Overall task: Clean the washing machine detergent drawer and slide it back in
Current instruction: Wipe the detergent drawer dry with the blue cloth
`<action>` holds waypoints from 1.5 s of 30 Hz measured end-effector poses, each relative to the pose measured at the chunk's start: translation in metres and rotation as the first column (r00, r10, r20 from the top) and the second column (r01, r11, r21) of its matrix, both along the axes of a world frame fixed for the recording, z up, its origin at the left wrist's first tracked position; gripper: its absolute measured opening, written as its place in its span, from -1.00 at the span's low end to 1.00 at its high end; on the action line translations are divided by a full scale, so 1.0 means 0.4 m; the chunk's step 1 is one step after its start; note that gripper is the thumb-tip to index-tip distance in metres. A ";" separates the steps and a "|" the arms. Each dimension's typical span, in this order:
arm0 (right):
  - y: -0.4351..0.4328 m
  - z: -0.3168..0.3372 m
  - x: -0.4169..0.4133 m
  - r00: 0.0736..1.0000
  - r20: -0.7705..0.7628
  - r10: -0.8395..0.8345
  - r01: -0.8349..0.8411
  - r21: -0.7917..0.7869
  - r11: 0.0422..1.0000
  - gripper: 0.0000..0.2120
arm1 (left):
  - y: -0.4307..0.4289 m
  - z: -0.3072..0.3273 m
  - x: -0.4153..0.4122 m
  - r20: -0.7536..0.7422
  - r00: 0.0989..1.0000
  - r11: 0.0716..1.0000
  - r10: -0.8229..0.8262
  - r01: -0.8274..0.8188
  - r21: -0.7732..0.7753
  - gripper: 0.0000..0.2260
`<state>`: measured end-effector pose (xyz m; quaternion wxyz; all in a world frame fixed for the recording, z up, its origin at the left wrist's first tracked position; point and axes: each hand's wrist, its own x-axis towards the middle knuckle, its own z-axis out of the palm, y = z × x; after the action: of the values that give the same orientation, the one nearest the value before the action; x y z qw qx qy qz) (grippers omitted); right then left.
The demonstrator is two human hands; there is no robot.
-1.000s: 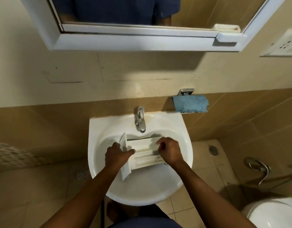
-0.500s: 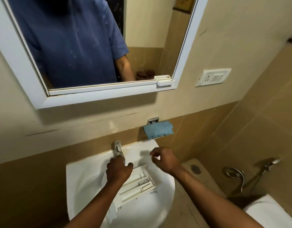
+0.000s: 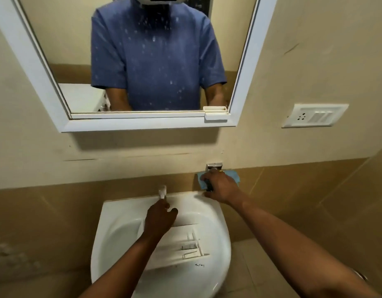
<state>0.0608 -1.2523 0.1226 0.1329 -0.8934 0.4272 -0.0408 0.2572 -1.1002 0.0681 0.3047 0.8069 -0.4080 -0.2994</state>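
The white detergent drawer (image 3: 185,244) lies tilted in the white sink (image 3: 112,233), with its compartments facing up. My left hand (image 3: 160,220) hovers over the drawer's far end, just below the chrome tap (image 3: 162,191). Its fingertips reach the tap's spout and the thumb sticks out to the right, holding nothing. My right hand (image 3: 220,187) is stretched to the wall right of the tap, fingers curled round the blue cloth (image 3: 235,176) that hangs from a chrome holder (image 3: 213,165). Most of the cloth is hidden under that hand.
A white-framed mirror (image 3: 138,123) hangs above the sink and reflects a person in a blue shirt. A white socket and switch plate (image 3: 314,115) sits on the wall at the right. Beige tiles cover the lower wall and the floor around the sink.
My right hand left the drawer and rose to the wall, where it now grips the blue cloth. My left hand let go of the drawer front and moved to the tap. The view tilted upward.
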 end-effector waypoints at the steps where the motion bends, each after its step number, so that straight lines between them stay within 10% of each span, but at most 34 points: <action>1: -0.005 -0.011 -0.010 0.997 0.073 -0.002 0.003 -0.018 1.000 -0.62 | 0.004 0.004 -0.006 -0.021 1.000 1.000 0.016 -0.016 -0.010 -0.77; 5: -0.013 -0.008 -0.052 0.972 0.230 -0.052 0.099 -0.198 0.975 -0.88 | 0.012 0.020 -0.017 -0.071 0.995 0.996 0.070 -0.073 -0.041 -0.84; 9: 0.006 0.076 -0.054 0.821 0.546 -0.168 0.206 -0.009 0.979 -0.92 | 0.010 0.060 -0.024 -0.207 0.977 0.984 0.047 -0.080 -0.156 -0.87; 12: 0.040 0.154 -0.032 0.717 0.674 -0.177 0.125 0.125 0.984 -0.95 | 0.002 0.125 -0.044 -0.309 0.935 0.950 -0.177 0.080 -0.302 -0.54; 15: 0.065 0.188 -0.001 0.649 0.733 -0.205 0.041 0.235 0.971 -0.91 | -0.016 0.186 -0.066 -0.361 0.869 0.923 -0.338 0.232 -0.306 -0.33; 20: 0.084 0.160 0.033 0.443 0.746 -0.497 -0.010 0.558 0.830 -0.86 | -0.026 0.196 -0.036 -0.304 0.900 0.926 -0.312 0.216 -0.310 -0.87; 26: 0.131 0.167 0.072 0.235 0.671 -0.703 -0.238 0.741 0.628 -0.86 | -0.013 0.163 0.008 -0.489 0.712 0.864 -0.504 0.423 -0.274 -0.49; 32: 0.121 0.148 0.074 0.231 0.631 -0.740 -0.303 0.770 0.562 -0.79 | -0.058 0.124 0.051 -0.510 0.805 0.942 -0.304 0.174 -0.286 -0.79; 37: 0.179 0.030 0.053 0.446 0.496 -0.745 -0.258 0.868 0.424 -0.61 | -0.079 0.137 0.110 -0.573 0.755 0.940 -0.319 0.175 -0.293 -0.85; 45: 0.259 -0.071 0.164 0.486 0.511 -0.709 -0.085 0.835 0.543 -0.68 | -0.040 0.099 0.154 -0.621 0.668 0.909 -0.410 0.241 -0.341 -0.80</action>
<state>0.1263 -1.1488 0.0942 0.6719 -0.5025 0.4621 -0.2871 0.3187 -1.1161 0.1078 0.4646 0.5130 -0.4381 -0.5737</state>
